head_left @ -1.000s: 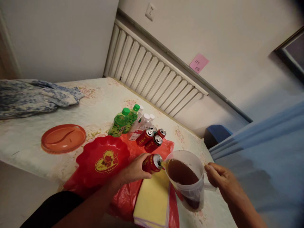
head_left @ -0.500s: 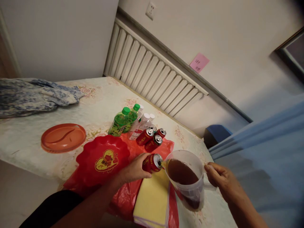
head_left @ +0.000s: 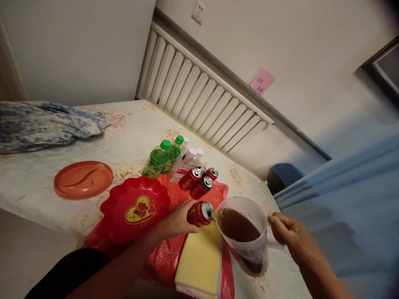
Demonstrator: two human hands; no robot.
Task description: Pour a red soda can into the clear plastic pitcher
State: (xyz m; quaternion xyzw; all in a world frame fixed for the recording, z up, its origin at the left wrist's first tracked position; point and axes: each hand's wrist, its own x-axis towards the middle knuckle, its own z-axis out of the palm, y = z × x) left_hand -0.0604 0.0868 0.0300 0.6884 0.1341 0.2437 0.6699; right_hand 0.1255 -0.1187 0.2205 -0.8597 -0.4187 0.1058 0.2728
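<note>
My left hand [head_left: 178,220] is wrapped round a red drink can [head_left: 197,214], tipped on its side with its opened top facing right. Liquid runs from the can over the rim of a clear plastic pitcher [head_left: 245,236]. Dark brown liquid [head_left: 239,225] stands inside the pitcher. My right hand [head_left: 286,232] is closed on the pitcher's handle at the right. Below the can lies a folded yellow cloth [head_left: 199,261] on a red plastic bag [head_left: 165,261]. Just beyond my left hand stand several more red cans [head_left: 202,187].
Left of my left hand sits a red scalloped tray [head_left: 116,207], with an orange lid [head_left: 83,180] farther left. Green bottles [head_left: 157,160] and clear bottles [head_left: 183,166] stand behind. A patterned cloth [head_left: 46,126] lies far left; a radiator [head_left: 199,87] lines the wall.
Both hands keep nearly the same place, with the can still tilted at the pitcher and liquid running out. The camera view has shifted very slightly.
</note>
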